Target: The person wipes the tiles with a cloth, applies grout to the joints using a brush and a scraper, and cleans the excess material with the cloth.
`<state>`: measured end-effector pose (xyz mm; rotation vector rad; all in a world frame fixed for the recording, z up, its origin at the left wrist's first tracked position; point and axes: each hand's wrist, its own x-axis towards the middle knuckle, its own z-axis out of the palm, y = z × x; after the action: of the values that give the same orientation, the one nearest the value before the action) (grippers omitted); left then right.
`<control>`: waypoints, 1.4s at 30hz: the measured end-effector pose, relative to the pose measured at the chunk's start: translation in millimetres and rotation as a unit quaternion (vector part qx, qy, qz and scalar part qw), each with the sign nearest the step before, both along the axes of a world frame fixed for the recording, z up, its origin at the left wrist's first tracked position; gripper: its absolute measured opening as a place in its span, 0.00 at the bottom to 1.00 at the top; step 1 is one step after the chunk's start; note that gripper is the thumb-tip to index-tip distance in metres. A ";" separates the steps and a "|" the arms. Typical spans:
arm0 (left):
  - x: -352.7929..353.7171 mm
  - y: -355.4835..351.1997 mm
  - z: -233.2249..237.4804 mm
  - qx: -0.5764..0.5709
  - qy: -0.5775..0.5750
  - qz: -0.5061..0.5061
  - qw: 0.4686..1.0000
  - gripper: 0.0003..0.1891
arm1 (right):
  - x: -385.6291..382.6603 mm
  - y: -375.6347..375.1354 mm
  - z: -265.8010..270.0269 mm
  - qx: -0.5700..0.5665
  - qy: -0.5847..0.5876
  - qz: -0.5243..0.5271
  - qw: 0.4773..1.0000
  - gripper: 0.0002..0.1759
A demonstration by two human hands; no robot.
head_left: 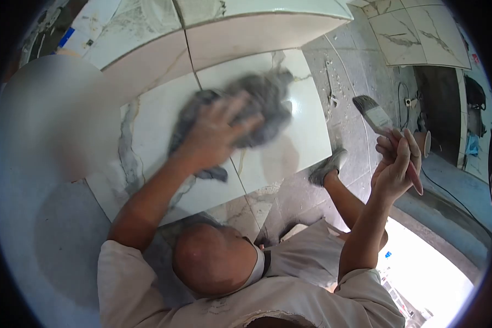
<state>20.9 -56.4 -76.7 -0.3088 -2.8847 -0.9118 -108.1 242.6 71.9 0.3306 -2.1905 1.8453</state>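
My left hand (221, 131) lies on a crumpled dark grey cloth (262, 106), its fingers spread flat over it. Part of the cloth and the fingers are smeared by motion. Under the cloth is a glossy white tiled surface (290, 158) with grey and gold veins and a dark joint running across it. Off to the right, my right hand (397, 164) is raised above the floor. It is closed round the reddish handle of a flat paintbrush (377, 113), whose dark bristles point up and to the left, away from the tiles.
A higher tiled ledge (246, 41) runs behind the surface. My bent knee (213, 259) is close to its front edge, and my shoe (332, 167) rests on the dusty grey floor (341, 98). A cable (454, 197) crosses at right. A large blurred patch hides the left side.
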 end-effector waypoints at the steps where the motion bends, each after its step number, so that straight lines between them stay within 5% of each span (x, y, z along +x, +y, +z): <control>1: 7.0 25.6 -8.3 -0.003 -0.006 -0.066 0.998 0.37 | 1.2 -0.9 1.1 -0.001 -0.002 -0.007 1.000 0.14; 2: 15.6 57.2 -23.5 0.123 0.081 -0.138 0.979 0.35 | 1.5 -3.9 2.1 -0.007 0.000 -0.012 1.000 0.14; 3: 22.9 85.6 -13.9 0.202 0.013 -0.234 0.951 0.34 | 2.5 -6.1 3.8 -0.009 0.000 -0.007 1.000 0.14; 4: 33.2 116.5 -12.6 0.377 -0.090 -0.290 0.875 0.34 | 3.5 -6.8 6.3 -0.013 0.001 -0.020 1.000 0.14; 6: 31.9 144.7 -15.9 0.550 -0.269 -0.337 0.715 0.34 | 5.7 -6.0 11.0 -0.023 0.011 -0.026 0.999 0.14; 9: 22.8 139.2 16.6 0.573 -0.268 -0.377 0.676 0.34 | 14.4 5.9 23.0 -0.020 0.031 -0.049 0.998 0.15; 12: 9.1 75.5 44.2 0.558 -0.180 -0.328 0.740 0.34 | 20.5 9.4 30.1 -0.043 0.013 -0.030 0.999 0.15; 14: 12.2 23.8 62.3 0.503 -0.092 -0.196 0.837 0.33 | 28.0 -4.6 31.1 -0.017 0.008 0.014 1.000 0.15; 17: 22.3 -18.8 70.7 0.256 0.022 0.044 0.965 0.32 | 32.2 -31.9 17.4 0.005 0.007 0.046 0.999 0.14; 19: 15.7 -28.5 47.4 0.100 0.099 0.173 0.975 0.31 | 34.7 -52.3 8.4 0.015 0.008 0.093 0.996 0.14; 22: 8.6 -42.4 -9.8 -0.071 0.139 0.213 0.964 0.31 | 39.0 -76.1 -4.0 -0.005 -0.014 0.125 0.992 0.14; 26: 53.7 -54.3 0.4 -0.095 0.092 0.298 0.945 0.33 | 44.3 -85.0 1.7 -0.013 -0.029 0.151 0.988 0.14; 32: 204.1 -102.1 11.3 -0.230 -0.047 0.608 0.759 0.43 | 55.9 -104.1 -6.6 -0.010 -0.046 0.202 0.978 0.13; 35: 239.2 -72.8 13.2 -0.244 -0.082 0.606 0.752 0.39 | 69.2 -133.9 -15.7 -0.033 -0.066 0.270 0.960 0.13; 41: 345.0 77.9 36.4 -0.097 -0.301 0.627 0.712 0.37 | 127.4 -227.8 -10.5 0.007 -0.140 0.449 0.883 0.14; 42: 358.1 88.3 59.8 0.043 -0.453 0.601 0.657 0.36 | 141.2 -252.6 -15.3 0.021 -0.152 0.485 0.861 0.14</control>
<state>379.0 31.9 -17.0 2.3390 -2.5322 -0.9231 33.1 -10.0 56.6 1.4713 -2.4921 2.4303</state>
